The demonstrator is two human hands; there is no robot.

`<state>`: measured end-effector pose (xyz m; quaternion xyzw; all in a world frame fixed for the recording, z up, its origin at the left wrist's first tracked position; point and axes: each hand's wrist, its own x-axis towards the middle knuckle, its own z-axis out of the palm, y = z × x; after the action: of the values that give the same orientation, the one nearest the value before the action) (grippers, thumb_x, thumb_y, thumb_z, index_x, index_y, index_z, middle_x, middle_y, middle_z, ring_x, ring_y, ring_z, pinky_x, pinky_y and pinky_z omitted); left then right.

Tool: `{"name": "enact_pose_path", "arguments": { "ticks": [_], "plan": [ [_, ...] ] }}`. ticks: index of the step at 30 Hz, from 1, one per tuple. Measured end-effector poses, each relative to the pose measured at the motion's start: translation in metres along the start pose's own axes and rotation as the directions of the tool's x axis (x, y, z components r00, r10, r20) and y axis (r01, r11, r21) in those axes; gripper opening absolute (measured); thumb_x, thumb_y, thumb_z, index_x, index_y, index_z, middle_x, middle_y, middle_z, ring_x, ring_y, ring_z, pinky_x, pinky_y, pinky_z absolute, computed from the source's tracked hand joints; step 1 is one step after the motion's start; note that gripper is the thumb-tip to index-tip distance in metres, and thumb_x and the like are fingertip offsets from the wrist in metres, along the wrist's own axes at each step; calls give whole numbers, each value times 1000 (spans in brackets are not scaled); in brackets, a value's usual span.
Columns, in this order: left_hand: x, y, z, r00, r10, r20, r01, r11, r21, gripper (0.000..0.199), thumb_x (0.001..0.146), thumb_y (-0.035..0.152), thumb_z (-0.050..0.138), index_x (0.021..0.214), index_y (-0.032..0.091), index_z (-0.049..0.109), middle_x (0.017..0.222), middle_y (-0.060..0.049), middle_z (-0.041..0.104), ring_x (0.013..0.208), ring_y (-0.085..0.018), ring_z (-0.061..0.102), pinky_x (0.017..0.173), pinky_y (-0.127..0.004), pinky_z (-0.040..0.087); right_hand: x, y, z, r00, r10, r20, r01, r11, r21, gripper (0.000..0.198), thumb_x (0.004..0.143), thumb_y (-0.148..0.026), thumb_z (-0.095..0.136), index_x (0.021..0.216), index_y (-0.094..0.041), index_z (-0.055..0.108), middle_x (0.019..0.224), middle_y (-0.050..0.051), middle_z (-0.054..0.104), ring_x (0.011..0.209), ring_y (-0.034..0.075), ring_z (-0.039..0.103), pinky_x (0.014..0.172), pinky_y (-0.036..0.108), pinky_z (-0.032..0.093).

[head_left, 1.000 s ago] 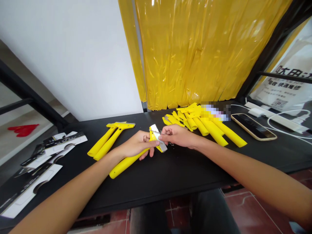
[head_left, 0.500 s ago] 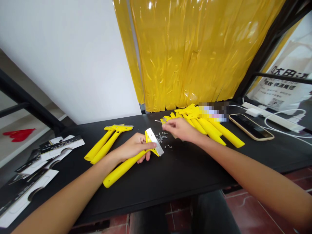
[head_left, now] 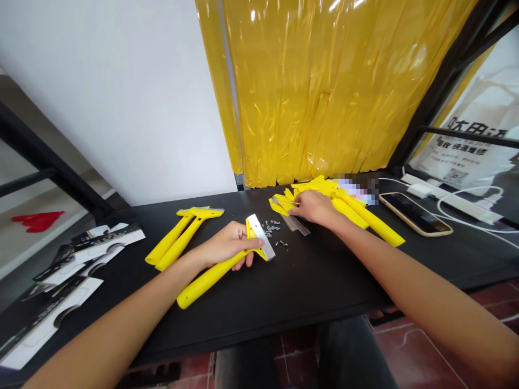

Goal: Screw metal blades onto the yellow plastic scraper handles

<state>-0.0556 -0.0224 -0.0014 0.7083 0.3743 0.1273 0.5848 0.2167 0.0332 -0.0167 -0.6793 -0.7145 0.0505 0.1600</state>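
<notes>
My left hand (head_left: pixel 233 243) is closed around the head of a yellow scraper (head_left: pixel 214 278). A silver metal plate (head_left: pixel 263 243) lies along that head, with my thumb pressing on it. My right hand (head_left: pixel 315 207) pinches a thin metal piece (head_left: pixel 287 202), too small to name, beside a pile of yellow scraper parts (head_left: pixel 352 213). Flat grey metal strips (head_left: pixel 298 225) rest on the table just below the right hand's fingers. Between the hands lies a scatter of small screws and nuts (head_left: pixel 271 229).
Two yellow scrapers (head_left: pixel 188 232) lie left of my left hand. Black and white card sleeves (head_left: pixel 81 270) are heaped at the left of the black table (head_left: pixel 300 292). A phone (head_left: pixel 416 213), cables and a power strip (head_left: pixel 458 200) occupy the right. Yellow plastic sheeting (head_left: pixel 324 97) hangs behind.
My right hand has moved right, away from the screws, toward the yellow parts, uncovering the grey strips. My left hand keeps its hold on the scraper; the view has shifted slightly.
</notes>
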Motion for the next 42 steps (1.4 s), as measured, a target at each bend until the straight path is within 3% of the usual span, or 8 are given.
{"name": "enact_pose_path", "arguments": {
  "ticks": [5, 7, 9, 11, 14, 18, 35, 42],
  "plan": [
    [-1, 3, 1, 1000, -4, -8, 4, 1000, 3, 39, 92, 45, 64, 68, 14, 68, 58, -4, 68, 36, -9, 54, 39, -19, 40, 4, 4, -5, 999, -44, -9, 45, 990, 132, 12, 81, -33, 72, 85, -23, 68, 83, 3, 71, 75, 18, 62, 63, 27, 38],
    [-1, 3, 0, 1000, 5, -17, -4, 1000, 26, 42, 92, 44, 64, 65, 13, 67, 57, -4, 68, 36, -9, 54, 40, -19, 39, 1, 1, -9, 995, -97, -17, 98, 949, 298, 14, 83, -34, 71, 83, -21, 65, 78, 0, 66, 70, 14, 57, 62, 26, 38],
    [-1, 3, -1, 1000, 14, -25, -13, 999, 34, 43, 92, 44, 64, 63, 13, 67, 56, -4, 67, 36, -9, 54, 40, -19, 40, -8, -7, -14, 987, -160, 3, 128, 801, 585, 20, 82, -36, 73, 79, -20, 60, 72, -2, 59, 63, 11, 50, 58, 25, 37],
    [-1, 2, -2, 999, 19, -27, -19, 1000, 18, 41, 92, 44, 64, 64, 13, 67, 57, -4, 68, 37, -10, 55, 40, -20, 40, -19, -17, -18, 972, -212, 105, 44, 596, 802, 28, 78, -42, 77, 81, -21, 59, 67, -5, 52, 53, 8, 37, 48, 24, 27],
    [-1, 0, -5, 999, 26, -43, -26, 1000, 2, 39, 92, 42, 64, 66, 13, 67, 57, -5, 68, 37, -10, 56, 39, -20, 40, -36, -34, -18, 889, -367, 275, -114, 403, 908, 35, 74, -46, 81, 84, -21, 58, 61, -8, 42, 47, 6, 24, 43, 25, 14],
    [1, -4, -6, 997, 39, -64, -37, 999, 28, 36, 91, 41, 65, 70, 12, 69, 56, -5, 67, 36, -10, 55, 39, -20, 40, -47, -48, -7, 825, -434, 361, -165, 426, 889, 37, 72, -44, 83, 93, -20, 65, 63, -8, 45, 48, 5, 25, 42, 24, 14],
    [1, -2, -6, 996, 12, -86, -13, 1000, -18, 20, 86, 22, 53, 69, 13, 62, 59, -4, 66, 36, -11, 54, 37, -20, 37, -52, -56, 5, 858, -340, 384, -222, 430, 875, 31, 72, -41, 83, 80, -19, 63, 58, -9, 46, 44, 4, 24, 40, 23, 13],
    [0, -2, -10, 998, 65, -9, -65, 994, -85, 12, 77, 16, 53, 67, 14, 60, 57, -2, 61, 42, -11, 53, 44, -23, 39, -55, -58, 12, 868, -334, 368, -210, 425, 880, 29, 78, -43, 77, 81, -20, 60, 59, -8, 48, 43, 4, 26, 40, 23, 13]
  ]
}}
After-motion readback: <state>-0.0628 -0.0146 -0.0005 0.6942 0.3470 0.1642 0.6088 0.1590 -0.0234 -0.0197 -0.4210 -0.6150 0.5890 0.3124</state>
